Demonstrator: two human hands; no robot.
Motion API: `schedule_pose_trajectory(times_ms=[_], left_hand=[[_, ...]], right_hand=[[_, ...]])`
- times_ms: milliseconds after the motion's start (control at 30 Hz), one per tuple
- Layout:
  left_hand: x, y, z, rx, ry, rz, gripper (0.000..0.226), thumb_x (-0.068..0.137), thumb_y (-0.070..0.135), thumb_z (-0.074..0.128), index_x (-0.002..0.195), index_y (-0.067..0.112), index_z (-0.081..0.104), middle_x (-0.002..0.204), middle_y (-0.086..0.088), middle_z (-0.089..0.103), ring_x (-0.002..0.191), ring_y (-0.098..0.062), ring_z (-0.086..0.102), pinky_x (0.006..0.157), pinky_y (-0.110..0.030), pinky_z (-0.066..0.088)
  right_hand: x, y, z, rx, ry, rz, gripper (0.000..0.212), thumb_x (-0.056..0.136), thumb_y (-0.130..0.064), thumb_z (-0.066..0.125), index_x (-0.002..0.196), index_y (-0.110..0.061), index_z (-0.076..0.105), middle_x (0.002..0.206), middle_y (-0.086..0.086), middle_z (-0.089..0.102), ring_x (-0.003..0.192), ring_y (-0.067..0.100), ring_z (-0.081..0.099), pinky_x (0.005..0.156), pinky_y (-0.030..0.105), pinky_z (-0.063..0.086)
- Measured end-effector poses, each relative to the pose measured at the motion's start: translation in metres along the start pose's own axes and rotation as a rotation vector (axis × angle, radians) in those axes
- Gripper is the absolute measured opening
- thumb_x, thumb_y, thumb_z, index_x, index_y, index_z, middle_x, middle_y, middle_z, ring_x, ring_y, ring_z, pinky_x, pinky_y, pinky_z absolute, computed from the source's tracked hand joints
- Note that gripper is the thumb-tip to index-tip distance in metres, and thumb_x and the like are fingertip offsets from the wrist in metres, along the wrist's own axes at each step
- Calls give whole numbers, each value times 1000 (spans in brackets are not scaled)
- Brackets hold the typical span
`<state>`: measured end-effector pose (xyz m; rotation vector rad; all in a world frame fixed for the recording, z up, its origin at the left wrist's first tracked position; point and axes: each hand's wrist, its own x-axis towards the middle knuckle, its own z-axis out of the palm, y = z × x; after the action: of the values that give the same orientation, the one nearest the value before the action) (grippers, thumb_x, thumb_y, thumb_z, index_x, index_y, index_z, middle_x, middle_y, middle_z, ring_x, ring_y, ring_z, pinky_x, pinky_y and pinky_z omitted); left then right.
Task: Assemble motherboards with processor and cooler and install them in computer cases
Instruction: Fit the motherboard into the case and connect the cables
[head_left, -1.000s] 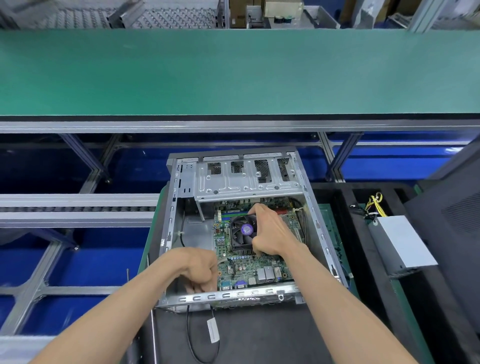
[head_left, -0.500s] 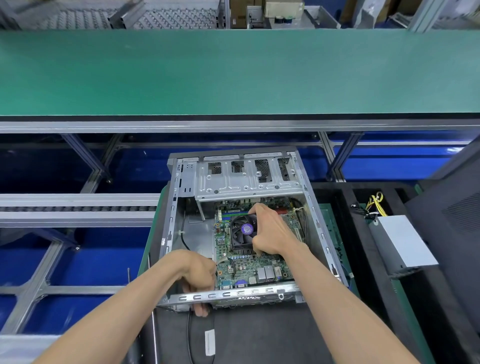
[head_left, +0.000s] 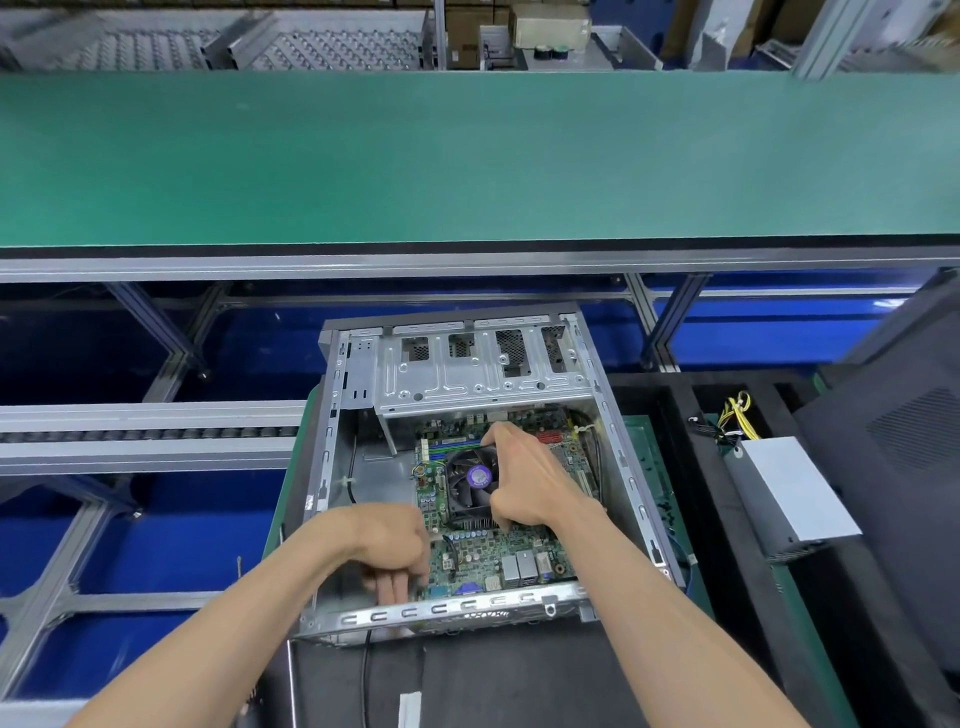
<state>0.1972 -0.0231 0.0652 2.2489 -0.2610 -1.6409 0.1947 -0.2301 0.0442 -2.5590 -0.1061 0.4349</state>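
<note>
Motherboard, green and crowded with small components, lies flat inside an open computer case of bare grey metal, toward the case's right side, with its rear ports just behind the near rail. A black CPU cooler fan with a purple label at its hub sits on the board near its middle. The right hand is draped over the right edge of that cooler, fingers curled around it: the forefinger reaches over the far corner and the thumb comes down at the near corner, so the hand grips the cooler. The left hand is at the left near corner of the board, fingers curled downward beside the board's edge just inside the near rail; they seem to pinch the edge, but whether they truly hold it cannot be told, since the fingertips are hidden and blurred. A perforated drive cage spans the far end of the case above the board. A black cable runs from under the case's near rail toward the viewer over a dark mat. To the right, well apart from the case, a grey power supply with yellow and black wires lies in a black foam tray. Beyond the case stretches a long green conveyor belt.
</note>
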Motion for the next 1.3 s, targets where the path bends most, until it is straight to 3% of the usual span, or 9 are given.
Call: schedule_pose_trajectory(times_ms=[167,267,367,533,667,800,900,1000,1300], left_hand=[[1,15,-26,-178,566,311,22,93,19,56,75,12,67,65,-2,74,57,-17,72,55,-20,50],[21,31,-37,-90,800,397,21,101,31,52,98,23,71,91,4,76,83,-14,70,75,-28,52],[48,45,-39,200,679,317,43,107,37,35,143,21,53,144,-1,57,131,-21,51,108,-41,40],[72,62,-53,-13,494,253,54,102,35,36,154,21,35,159,-2,36,144,-23,36,114,-38,30],[77,71,-61,-139,435,251,11,74,32,39,76,26,48,85,3,51,73,-19,41,73,-38,30],[87,65,-59,-167,506,232,23,78,46,33,69,25,38,75,3,42,69,-19,34,66,-37,26],[97,61,-59,-127,543,140,61,92,73,22,117,36,64,117,3,57,113,-24,54,84,-34,33],[104,64,-68,17,486,107,77,90,79,15,144,38,49,156,2,42,139,-25,42,98,-36,31],[107,98,-65,33,355,259,63,99,63,33,150,28,43,156,1,41,136,-20,42,104,-37,29]], right_hand=[[0,0,2,-41,-16,-9,97,42,-12,89,129,-12,47,129,4,54,105,27,58,75,39,55],[1,0,2,-59,-19,-12,95,38,-13,88,125,-11,47,124,4,53,102,29,58,75,45,57],[2,2,2,-61,-23,-9,88,37,-12,86,115,-11,45,115,2,51,97,29,56,72,45,56],[5,8,5,-24,-6,5,82,40,-10,86,111,-11,46,111,1,49,96,27,55,71,42,54],[7,12,7,18,-8,-18,93,44,-12,87,128,-3,47,126,8,51,112,29,54,88,44,55],[5,15,5,63,-8,-40,87,47,-11,88,124,-6,47,123,7,51,111,26,52,91,43,53],[5,12,7,47,0,-56,80,49,-9,86,118,-7,46,118,7,50,107,27,51,89,45,53],[6,9,6,42,9,-70,86,50,-9,84,127,-3,45,123,9,51,111,28,52,91,44,53],[8,12,7,10,-46,-9,58,48,-9,86,98,0,59,88,11,61,74,27,61,63,46,60]])
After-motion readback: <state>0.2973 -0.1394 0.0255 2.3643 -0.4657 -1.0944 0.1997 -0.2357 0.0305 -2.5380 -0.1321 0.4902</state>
